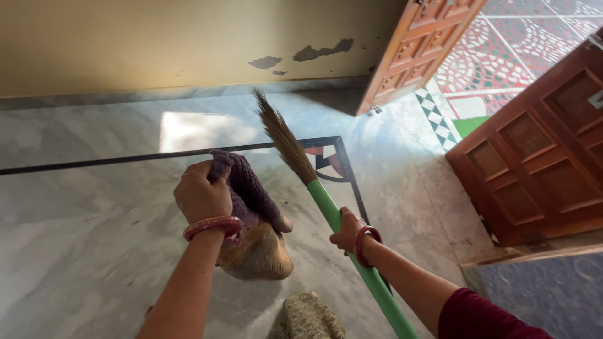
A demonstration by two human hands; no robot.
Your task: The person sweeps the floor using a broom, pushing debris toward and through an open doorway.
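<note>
Right hand (347,231) grips smooth green broom handle (352,251); left hand (202,193) bunches knitted cloth (251,194).

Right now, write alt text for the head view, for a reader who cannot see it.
Seen from above, a person's right hand grips a broom with a green handle, while the left hand holds up a bundle of purple and tan cloth. Below is a grey marble floor; open wooden doors stand at right.

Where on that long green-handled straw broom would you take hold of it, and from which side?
On the smooth green handle, just below where the straw bristles are bound, coming from the right side. The round, straight shaft slants up and away, so fingers wrap it easily; the right hand already has its grip there. The bristles are loose and splayed.
</note>
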